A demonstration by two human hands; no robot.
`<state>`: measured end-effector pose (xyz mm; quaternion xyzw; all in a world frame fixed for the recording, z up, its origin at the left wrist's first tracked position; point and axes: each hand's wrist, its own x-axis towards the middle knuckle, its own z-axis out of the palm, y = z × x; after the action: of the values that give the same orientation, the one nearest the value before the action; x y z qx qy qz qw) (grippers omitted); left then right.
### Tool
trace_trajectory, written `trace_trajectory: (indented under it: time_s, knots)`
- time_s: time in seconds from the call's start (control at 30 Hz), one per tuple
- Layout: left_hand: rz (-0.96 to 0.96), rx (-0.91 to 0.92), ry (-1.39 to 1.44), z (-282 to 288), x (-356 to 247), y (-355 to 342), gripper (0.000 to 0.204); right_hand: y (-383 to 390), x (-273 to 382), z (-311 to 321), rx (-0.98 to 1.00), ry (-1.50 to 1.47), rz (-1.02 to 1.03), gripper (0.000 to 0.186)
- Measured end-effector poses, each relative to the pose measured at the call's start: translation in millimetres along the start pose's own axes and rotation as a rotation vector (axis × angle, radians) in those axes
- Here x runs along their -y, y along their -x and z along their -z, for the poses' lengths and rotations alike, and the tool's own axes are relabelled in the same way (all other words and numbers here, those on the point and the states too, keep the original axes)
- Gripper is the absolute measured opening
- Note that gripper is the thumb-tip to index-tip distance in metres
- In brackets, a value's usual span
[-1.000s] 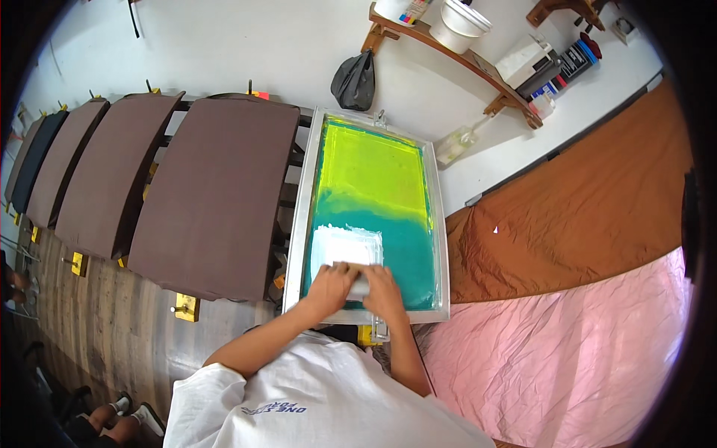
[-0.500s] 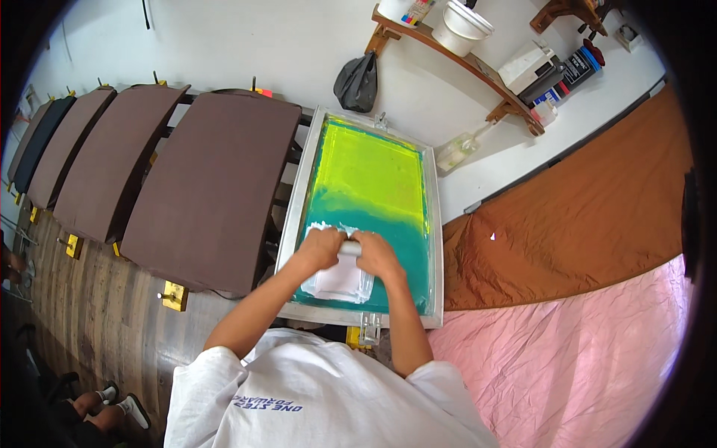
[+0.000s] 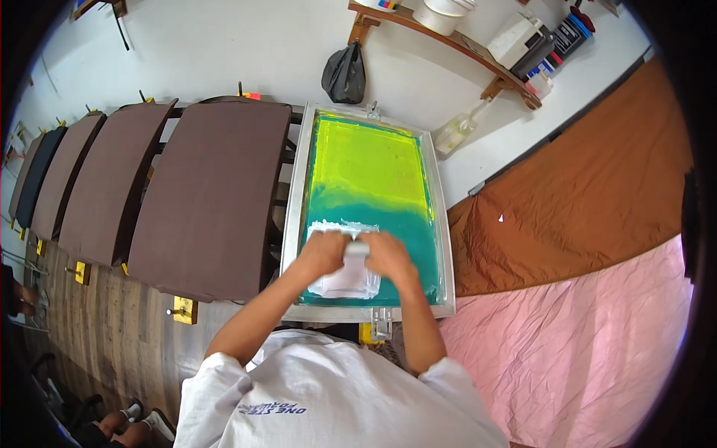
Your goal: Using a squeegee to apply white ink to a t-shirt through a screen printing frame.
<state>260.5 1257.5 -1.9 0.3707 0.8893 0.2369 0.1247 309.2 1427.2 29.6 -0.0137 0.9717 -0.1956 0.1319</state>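
Observation:
Both my hands are closed on a pale squeegee [image 3: 357, 251], whose light middle shows between them. My left hand [image 3: 323, 254] grips its left part and my right hand [image 3: 385, 257] its right part. It presses over a white ink patch [image 3: 347, 280] in the near half of a screen-printing frame [image 3: 297, 179]. The teal mesh [image 3: 411, 246] surrounds the patch, and bright yellow-green colour [image 3: 370, 160] covers the far half. My hands hide the squeegee's ends and its blade.
Brown-covered printing boards [image 3: 213, 194] stand in a row on the left. A shelf [image 3: 448, 45] with tubs and bottles hangs on the wall, a black bag [image 3: 344, 73] below it. Brown cloth [image 3: 567, 209] and pink cloth [image 3: 575, 328] lie right. Another person's legs [image 3: 123, 424] show lower left.
My hands have come slightly nearer to me over the white patch, still closed on the squeegee. The whole view has shifted a little.

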Motion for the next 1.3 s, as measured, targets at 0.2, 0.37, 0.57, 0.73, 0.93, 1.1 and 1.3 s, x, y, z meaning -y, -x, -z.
trace_trajectory:
  time_s: [0.2, 0.37, 0.57, 0.73, 0.93, 1.1, 1.3]
  knots:
    - [-0.054, 0.037, -0.095, -15.4, -0.5, -34.4, 0.033, -11.9, -38.9, -17.1, -0.077, -0.066, 0.018, 0.031]
    - [-0.190, 0.005, -0.038, -41.5, -15.8, 17.3, 0.029, 56.1, -15.5, -41.3, -0.143, -0.109, -0.064, 0.042]
    - [-0.125, 0.401, -0.084, 5.3, -41.9, 35.5, 0.034, 83.1, 3.8, -34.5, -0.040, -0.185, -0.067, 0.039]
    - [-0.006, 0.248, -0.094, 31.3, 9.6, -13.6, 0.027, -3.8, 8.2, -7.9, -0.063, -0.110, -0.011, 0.036]
    - [0.020, 0.137, 0.023, 12.5, 42.3, -17.0, 0.029, -36.8, 11.1, -13.5, -0.006, -0.079, -0.011, 0.035]
    - [-0.127, -0.068, 0.053, -11.8, 21.4, 48.2, 0.039, 13.9, 25.6, -24.5, 0.001, -0.024, 0.096, 0.038]
    - [0.009, 0.116, 0.067, -6.6, -28.4, 75.7, 0.038, 54.9, 19.8, -25.0, 0.135, 0.013, 0.134, 0.030]
